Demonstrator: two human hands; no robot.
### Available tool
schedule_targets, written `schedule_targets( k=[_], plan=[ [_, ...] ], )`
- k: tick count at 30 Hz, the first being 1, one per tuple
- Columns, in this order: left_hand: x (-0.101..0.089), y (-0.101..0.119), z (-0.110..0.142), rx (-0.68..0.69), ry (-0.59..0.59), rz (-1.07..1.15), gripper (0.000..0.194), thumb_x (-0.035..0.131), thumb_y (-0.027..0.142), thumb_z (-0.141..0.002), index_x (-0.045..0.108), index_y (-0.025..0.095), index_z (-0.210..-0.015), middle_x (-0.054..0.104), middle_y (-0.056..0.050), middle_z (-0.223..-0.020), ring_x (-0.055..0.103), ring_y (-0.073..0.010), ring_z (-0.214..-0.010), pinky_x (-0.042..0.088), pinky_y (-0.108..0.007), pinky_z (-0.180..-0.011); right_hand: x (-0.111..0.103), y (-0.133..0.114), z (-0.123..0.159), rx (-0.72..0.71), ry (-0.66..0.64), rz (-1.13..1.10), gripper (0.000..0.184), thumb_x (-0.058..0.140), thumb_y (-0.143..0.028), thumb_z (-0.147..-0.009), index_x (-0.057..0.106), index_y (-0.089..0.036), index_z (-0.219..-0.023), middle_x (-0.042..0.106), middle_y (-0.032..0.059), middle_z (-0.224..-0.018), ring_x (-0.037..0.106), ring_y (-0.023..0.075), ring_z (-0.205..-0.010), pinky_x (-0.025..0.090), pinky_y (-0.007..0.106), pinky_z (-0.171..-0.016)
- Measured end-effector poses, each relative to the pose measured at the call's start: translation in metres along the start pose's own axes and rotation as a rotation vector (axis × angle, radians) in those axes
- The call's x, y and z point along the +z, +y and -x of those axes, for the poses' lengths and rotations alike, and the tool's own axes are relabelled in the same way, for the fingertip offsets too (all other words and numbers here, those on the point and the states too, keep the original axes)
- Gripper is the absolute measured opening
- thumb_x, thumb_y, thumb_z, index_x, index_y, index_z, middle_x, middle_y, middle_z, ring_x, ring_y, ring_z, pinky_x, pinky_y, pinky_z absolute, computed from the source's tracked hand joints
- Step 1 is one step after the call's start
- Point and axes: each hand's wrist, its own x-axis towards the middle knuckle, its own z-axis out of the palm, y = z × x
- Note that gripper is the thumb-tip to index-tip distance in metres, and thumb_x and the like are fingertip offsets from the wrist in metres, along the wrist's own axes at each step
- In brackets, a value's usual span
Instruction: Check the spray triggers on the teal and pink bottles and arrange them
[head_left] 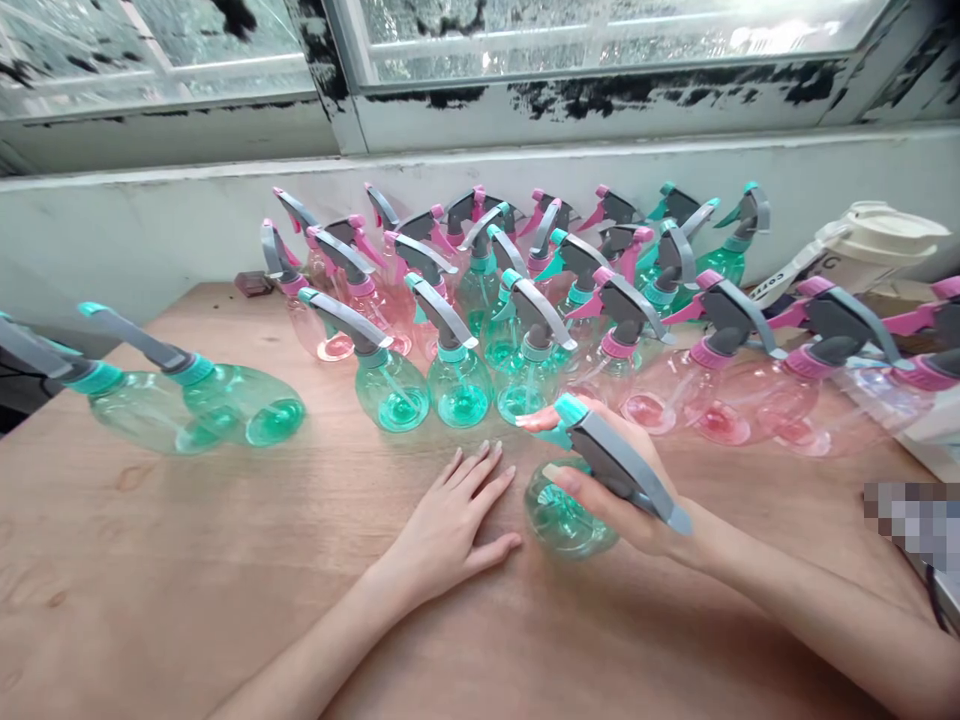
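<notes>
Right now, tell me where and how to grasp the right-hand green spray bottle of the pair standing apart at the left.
Grip the green spray bottle around its teal collar, probably from its right, with the left hand, which lies to that side. The collar is narrower than the rounded body below, and the neighbouring bottle crowds its left.

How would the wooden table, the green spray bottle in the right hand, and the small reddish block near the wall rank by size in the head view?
1. Wooden table
2. Held green spray bottle
3. Small reddish block
Nearness enlarges the bottle, so true sizes are unsure.
</notes>
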Motion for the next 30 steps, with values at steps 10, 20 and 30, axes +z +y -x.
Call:
schedule_targets(
  k=[10,20,30],
  plan=[
    [0.001,-0.002,-0.001,0.004,0.02,0.044,0.064,0.056,0.049,-0.092,0.039,0.02,-0.146,0.031,-0.013,-0.156,0.025,-0.0309,-0.145,0.02,-0.055,-0.118,-0.003,0.0,0.005,0.029,0.046,0.089,0.004,0.055,-0.03,-0.091,0.057,-0.026,-0.092,0.065,0.0045,-0.086,0.065,0.0227,-0.082,0.052,0.035,-0.066],
    [0.0,-0.001,-0.001,0.002,0.012,0.012,0.062,0.054,0.051,-0.093,0.042,0.02,-0.144,0.028,-0.012,-0.157,0.024,-0.0295,-0.146,0.02,-0.054,-0.119,-0.004,-0.001,0.011,0.084,0.005,0.063,0.03,0.054,-0.034,-0.093,0.058,-0.028,-0.122,0.065,0.003,-0.084,0.062,0.0171,-0.064,0.054,0.032,-0.066],
    [0.0,-0.001,-0.001,-0.008,0.014,0.023,0.062,0.054,0.051,-0.092,0.042,0.021,-0.144,0.029,-0.012,-0.157,0.025,-0.0289,-0.146,0.02,-0.053,-0.119,-0.002,0.001,0.012,0.089,0.022,0.042,0.032,0.056,-0.036,-0.092,0.058,-0.028,-0.123,0.067,0.0046,-0.086,0.068,0.0232,-0.078,0.057,0.038,-0.073]
  ],
)
